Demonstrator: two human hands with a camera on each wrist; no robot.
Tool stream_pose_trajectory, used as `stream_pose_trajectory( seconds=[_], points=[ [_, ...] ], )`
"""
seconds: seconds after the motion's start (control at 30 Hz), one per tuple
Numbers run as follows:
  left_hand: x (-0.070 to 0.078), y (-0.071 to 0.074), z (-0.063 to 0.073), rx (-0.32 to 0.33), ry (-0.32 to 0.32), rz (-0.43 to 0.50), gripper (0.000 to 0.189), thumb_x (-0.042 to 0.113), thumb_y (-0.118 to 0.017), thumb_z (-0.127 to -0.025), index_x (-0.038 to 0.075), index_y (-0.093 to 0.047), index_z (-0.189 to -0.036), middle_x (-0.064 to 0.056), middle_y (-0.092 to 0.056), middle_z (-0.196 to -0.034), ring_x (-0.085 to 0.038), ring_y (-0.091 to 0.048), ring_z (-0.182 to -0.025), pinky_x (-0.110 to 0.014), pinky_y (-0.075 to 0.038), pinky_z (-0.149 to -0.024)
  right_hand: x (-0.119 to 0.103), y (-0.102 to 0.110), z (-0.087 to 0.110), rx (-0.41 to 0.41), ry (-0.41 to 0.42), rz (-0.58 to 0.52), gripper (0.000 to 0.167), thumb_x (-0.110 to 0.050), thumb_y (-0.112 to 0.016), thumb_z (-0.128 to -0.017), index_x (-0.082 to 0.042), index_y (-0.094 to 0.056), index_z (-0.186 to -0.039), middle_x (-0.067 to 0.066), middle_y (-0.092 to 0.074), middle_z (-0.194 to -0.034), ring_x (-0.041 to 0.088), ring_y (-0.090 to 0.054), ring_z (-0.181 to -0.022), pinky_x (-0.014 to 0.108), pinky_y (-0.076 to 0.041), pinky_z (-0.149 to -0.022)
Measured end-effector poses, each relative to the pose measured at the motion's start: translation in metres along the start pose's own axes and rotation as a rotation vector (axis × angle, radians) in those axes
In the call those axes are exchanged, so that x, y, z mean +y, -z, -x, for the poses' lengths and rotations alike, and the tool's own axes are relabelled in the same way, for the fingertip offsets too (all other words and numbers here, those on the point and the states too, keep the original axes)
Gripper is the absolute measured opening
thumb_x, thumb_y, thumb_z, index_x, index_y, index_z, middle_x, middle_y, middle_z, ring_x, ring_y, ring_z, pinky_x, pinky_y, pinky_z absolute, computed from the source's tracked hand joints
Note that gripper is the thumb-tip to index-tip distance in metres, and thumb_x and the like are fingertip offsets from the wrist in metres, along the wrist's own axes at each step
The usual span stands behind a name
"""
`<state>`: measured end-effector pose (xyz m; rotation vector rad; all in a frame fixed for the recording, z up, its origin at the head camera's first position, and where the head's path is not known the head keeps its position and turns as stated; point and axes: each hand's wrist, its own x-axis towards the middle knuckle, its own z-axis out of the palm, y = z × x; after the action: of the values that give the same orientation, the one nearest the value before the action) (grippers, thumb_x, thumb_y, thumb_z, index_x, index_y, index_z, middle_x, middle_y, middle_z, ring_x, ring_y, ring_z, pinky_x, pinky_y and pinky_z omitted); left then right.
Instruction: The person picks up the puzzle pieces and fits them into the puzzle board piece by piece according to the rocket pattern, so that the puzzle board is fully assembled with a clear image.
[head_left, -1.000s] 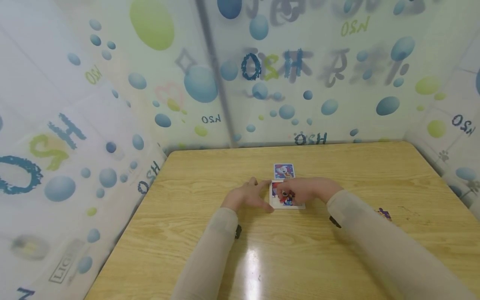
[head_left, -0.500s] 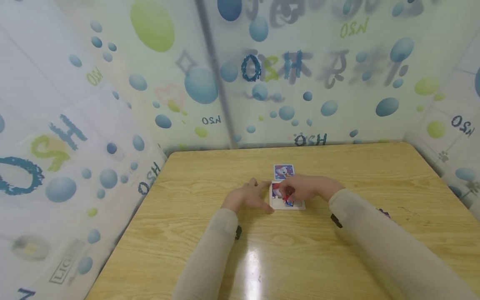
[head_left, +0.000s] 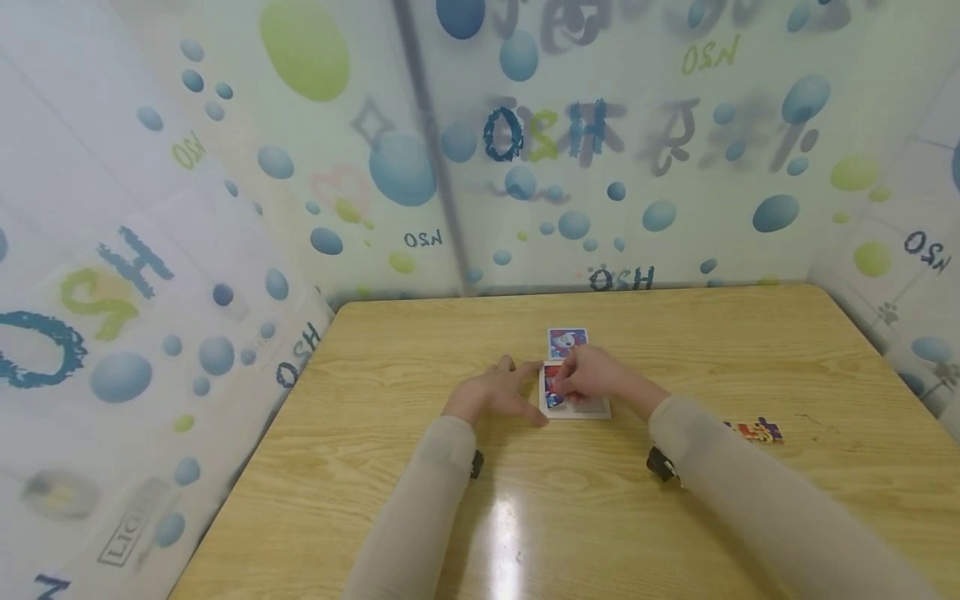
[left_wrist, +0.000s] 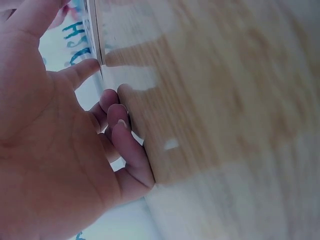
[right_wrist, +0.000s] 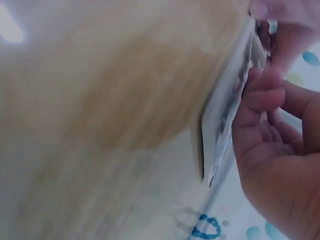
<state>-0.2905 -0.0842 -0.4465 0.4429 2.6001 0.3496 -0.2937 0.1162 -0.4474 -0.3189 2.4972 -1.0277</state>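
Note:
A small puzzle board (head_left: 596,411) with a pale rim lies flat on the table. Red and blue puzzle pieces (head_left: 553,397) cover its left side. My left hand (head_left: 495,392) is spread at the board's left edge, thumb at the near corner and index finger at the far one. In the left wrist view its other fingers rest on the wood. Over the board, my right hand (head_left: 592,374) pinches a puzzle piece between thumb and fingertips, and the fingers hide most of that piece. In the right wrist view the fingertips are right at the board's surface (right_wrist: 225,117).
A picture card (head_left: 567,341) with a white figure lies just beyond the board. Loose orange and purple puzzle pieces (head_left: 759,431) lie to the right, partly behind my right sleeve (head_left: 720,454). The wooden table (head_left: 420,350) meets patterned walls at the back and sides.
My right hand has shifted left over the board, taking the puzzle piece from its middle towards the left side. More loose pieces show beside the right sleeve. The left hand stays in place.

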Motion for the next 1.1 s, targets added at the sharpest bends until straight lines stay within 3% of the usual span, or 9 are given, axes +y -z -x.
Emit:
stream_pose_trajectory(
  seconds=[0.2, 0.47, 1.1],
  points=[
    [0.0, 0.001, -0.001, 0.002, 0.003, 0.003, 0.098, 0.072, -0.068, -0.056, 0.056, -0.015, -0.136, -0.004, -0.026, -0.143, -0.031, -0.027, -0.133, -0.062, -0.036, -0.092, -0.001, -0.009, 0.003, 0.066, -0.039, 0.032, 0.013, -0.023, -0.067, -0.08, -0.012, -0.068, -0.073, 0.003, -0.064, -0.061, 0.011, -0.056, -0.054, 0.023, -0.045, -0.05],
    [0.001, 0.001, -0.001, 0.009, -0.004, -0.019, 0.098, 0.072, -0.068, -0.057, 0.054, -0.016, -0.138, -0.002, -0.032, -0.135, -0.03, -0.032, -0.129, -0.059, -0.039, -0.089, -0.005, -0.009, 0.006, 0.047, 0.001, 0.116, 0.012, -0.021, -0.066, -0.081, -0.013, -0.067, -0.074, 0.001, -0.062, -0.063, 0.011, -0.054, -0.055, 0.023, -0.043, -0.051],
    [0.0, 0.001, 0.002, 0.014, -0.004, -0.016, 0.098, 0.072, -0.067, -0.057, 0.053, -0.017, -0.138, -0.003, -0.031, -0.137, -0.03, -0.032, -0.129, -0.061, -0.039, -0.088, -0.01, -0.008, 0.009, 0.056, 0.006, 0.162, 0.007, -0.024, -0.065, -0.083, -0.017, -0.066, -0.083, 0.002, -0.064, -0.088, 0.014, -0.054, -0.068, 0.024, -0.043, -0.057]
  ],
)
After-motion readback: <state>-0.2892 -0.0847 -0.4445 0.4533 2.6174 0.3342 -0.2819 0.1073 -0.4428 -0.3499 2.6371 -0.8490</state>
